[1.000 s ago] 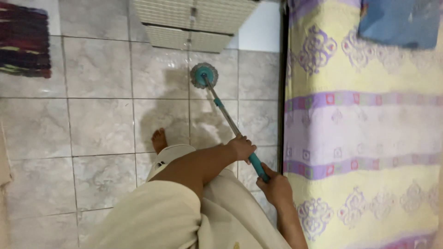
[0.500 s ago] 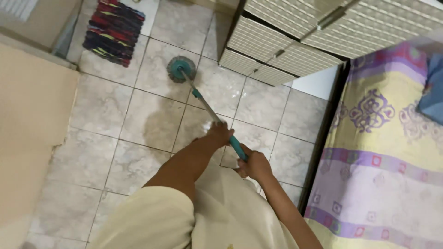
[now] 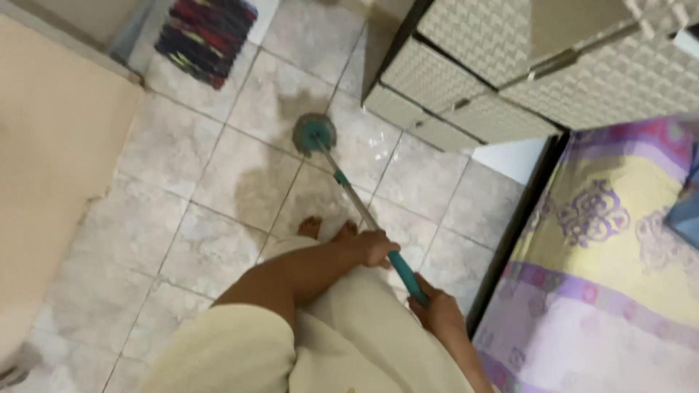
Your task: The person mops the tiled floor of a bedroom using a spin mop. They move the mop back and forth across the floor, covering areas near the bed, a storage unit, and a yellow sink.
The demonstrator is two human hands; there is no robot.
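Mop head [image 3: 314, 135] pulled nearer the drawer unit [image 3: 466, 109] (toes now visible)

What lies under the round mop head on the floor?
The mop head rests on pale floor tiles, by a wet-looking dark patch. The tile directly beneath it is covered, so its state cannot be seen.

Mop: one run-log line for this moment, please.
left hand grips mop mid-pole | right hand grips teal handle end | mop head on tiled floor
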